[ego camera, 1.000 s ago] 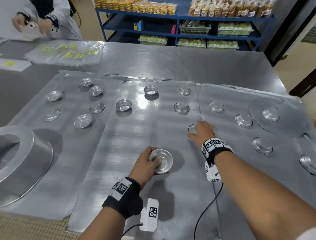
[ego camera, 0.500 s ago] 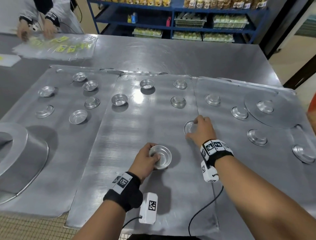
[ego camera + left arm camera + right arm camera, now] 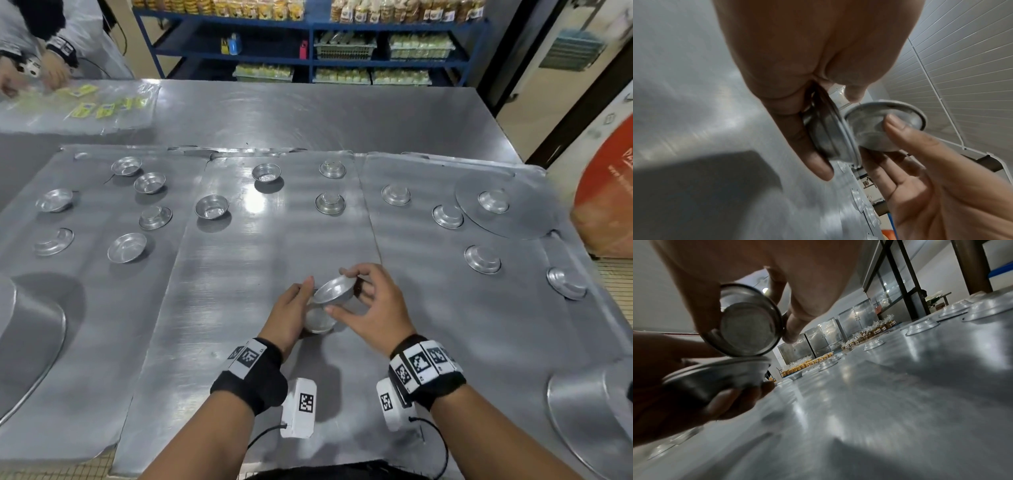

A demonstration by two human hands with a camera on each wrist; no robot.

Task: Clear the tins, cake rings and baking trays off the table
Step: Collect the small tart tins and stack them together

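Observation:
My left hand [image 3: 291,310] grips a small round tin [image 3: 318,320] just above the middle baking tray [image 3: 239,308]. My right hand [image 3: 363,301] pinches a second tin [image 3: 334,290] by its rim, tilted, right over the first, their rims touching. The left wrist view shows the left hand's tin [image 3: 826,134] edge-on and the right hand's tin [image 3: 877,125] against it. In the right wrist view the pinched tin [image 3: 748,324] sits above the other tin [image 3: 715,376]. Several more tins, such as one upright [image 3: 211,206] and one upside down [image 3: 482,259], lie scattered on three flat trays.
A large cake ring [image 3: 27,342] sits at the left edge and another round pan [image 3: 589,407] at the lower right. A round flat disc [image 3: 507,209] lies on the right tray. Another person's hands [image 3: 51,73] work on clear bags [image 3: 85,106] at the far left. Blue shelves [image 3: 308,61] stand behind.
My right hand lifted a tin off the tray and brought it left over the tin in my left hand. My left hand raised its tin slightly.

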